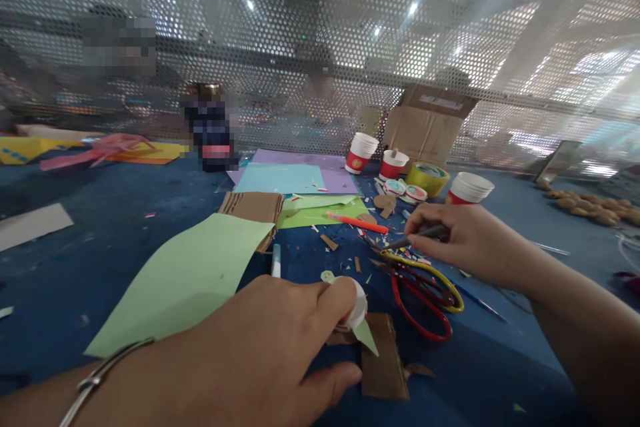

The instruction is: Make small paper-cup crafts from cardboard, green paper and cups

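Note:
My left hand (280, 327) is in the lower middle, its fingers bent over a small white round piece (358, 307). The fingers partly hide that piece, so its kind is unclear. A pointed scrap of light green paper (367, 337) sticks out below it. My right hand (465, 233) is closed on a dark grey pen-like tool (420, 238), whose tip points left. Just below the tool lie scissors with yellow handles (455, 287) and scissors with red handles (425, 327). Brown cardboard pieces (384, 360) lie beside my left fingertips.
A light green sheet (185, 280) curls up left of my hands, near folded cardboard (253, 207) and blue paper (280, 180). Paper cups (361, 153), yellow tape (427, 180) and an orange pen (357, 222) lie farther back. A perforated screen (280, 33) stands behind the table.

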Demonstrator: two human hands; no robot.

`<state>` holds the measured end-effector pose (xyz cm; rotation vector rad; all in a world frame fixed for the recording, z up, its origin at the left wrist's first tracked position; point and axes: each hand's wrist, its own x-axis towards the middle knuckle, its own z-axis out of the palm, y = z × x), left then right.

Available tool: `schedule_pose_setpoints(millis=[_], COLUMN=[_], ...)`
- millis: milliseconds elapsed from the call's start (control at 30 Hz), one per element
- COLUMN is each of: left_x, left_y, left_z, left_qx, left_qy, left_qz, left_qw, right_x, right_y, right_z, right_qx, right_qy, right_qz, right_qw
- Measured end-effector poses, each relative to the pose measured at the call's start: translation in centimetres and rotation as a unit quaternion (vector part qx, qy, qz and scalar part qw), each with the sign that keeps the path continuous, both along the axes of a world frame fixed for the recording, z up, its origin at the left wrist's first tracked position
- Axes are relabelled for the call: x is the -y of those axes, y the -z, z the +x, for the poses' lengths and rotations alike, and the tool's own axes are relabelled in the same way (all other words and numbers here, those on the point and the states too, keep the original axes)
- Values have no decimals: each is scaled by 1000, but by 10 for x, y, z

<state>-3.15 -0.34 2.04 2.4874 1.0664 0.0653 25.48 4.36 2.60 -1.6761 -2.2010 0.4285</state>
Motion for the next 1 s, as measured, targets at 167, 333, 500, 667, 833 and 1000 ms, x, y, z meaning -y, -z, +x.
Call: schedule_pose_setpoints(millis=[167,333,500,667,833,1000], left_x=[-1,-1,1,-5,-22,-29], left_y=[2,-2,-2,1,10,12], left_z=[-2,1,-1,1,4,7], left_qx=[25,24,30,27,83,90], left_qy=[8,-7,15,30,21,15], left_qz=[-9,-7,-2,22,29,31], left_qw=[1000,1000,999,999,996,995], right_x=[-5,-16,-36,-50,-45,-33], right_y=[-3,2,29,48,40,31], right_z=[11,19,0,-14,-10,-5], right_qx=[94,92,140,152,110,-45], right_qy=[-29,-55,-31,-54,-39,7], right_qz=[-53,-50,73,95,89,92], right_qw=[994,993,987,982,989,995])
